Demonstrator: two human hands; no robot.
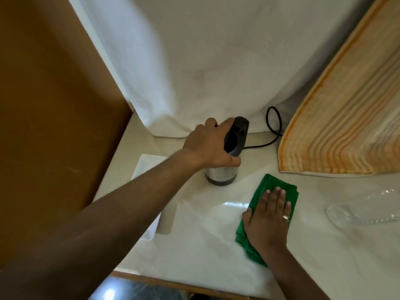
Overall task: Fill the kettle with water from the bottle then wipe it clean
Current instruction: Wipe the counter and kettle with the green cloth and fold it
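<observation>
Head view: the left hand (211, 146) is wrapped around the handle of the kettle (223, 167), which stands on the counter (205, 245), while the right hand (267, 219) lies flat, fingers spread, on the green cloth (268, 185) just beside it. The bottle (363, 210) lies on its side near the counter's right edge. A wide wipe could nudge the bottle or snag the cord (273, 128), and a full kettle could slop if tipped.

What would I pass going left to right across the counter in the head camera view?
White tray → kettle, gripped on top by the left hand → green cloth, with the right hand flat on it → clear plastic bottle lying on its side.
</observation>
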